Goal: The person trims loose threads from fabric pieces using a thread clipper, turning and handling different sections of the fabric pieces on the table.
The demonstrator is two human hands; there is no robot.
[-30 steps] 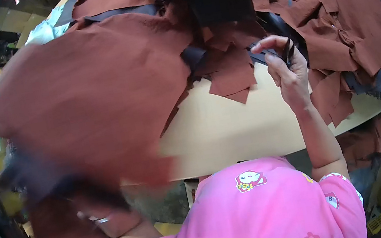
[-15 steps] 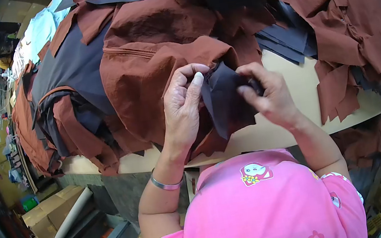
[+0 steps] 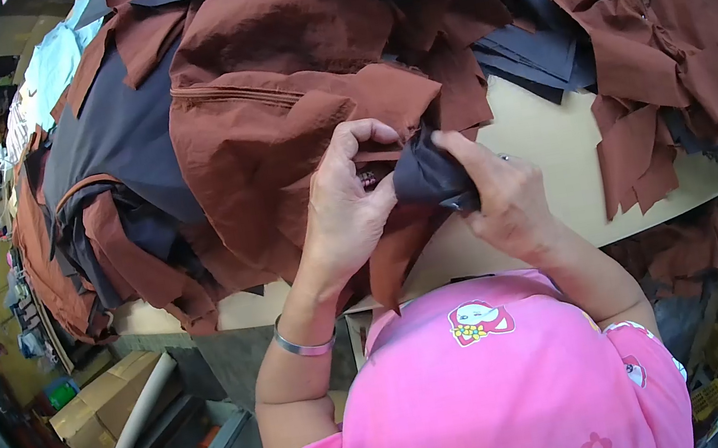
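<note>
A brown garment piece (image 3: 249,162) with a stitched seam or zipper line lies bunched on the table in front of me. At its right edge a dark grey cloth flap (image 3: 429,172) is folded over and crumpled between my hands. My left hand (image 3: 346,202) has its fingers curled and pinches the cloth where the brown and dark layers meet. From the right, my right hand (image 3: 505,190) grips the dark flap between thumb and fingers. A brown corner (image 3: 394,265) hangs below, near the table edge. The fingertips partly hide the join between the layers.
Dark cut pieces (image 3: 531,58) are stacked behind my right hand on the tan table (image 3: 553,134). Brown garments (image 3: 672,48) pile up at the right, with grey and brown ones (image 3: 114,122) at the left. Cardboard boxes (image 3: 108,399) stand below on the left.
My right hand has moved slightly left and down, folding the dark flap into a smaller bunch. The left fingers have shifted on the cloth, and a brown corner now shows below.
</note>
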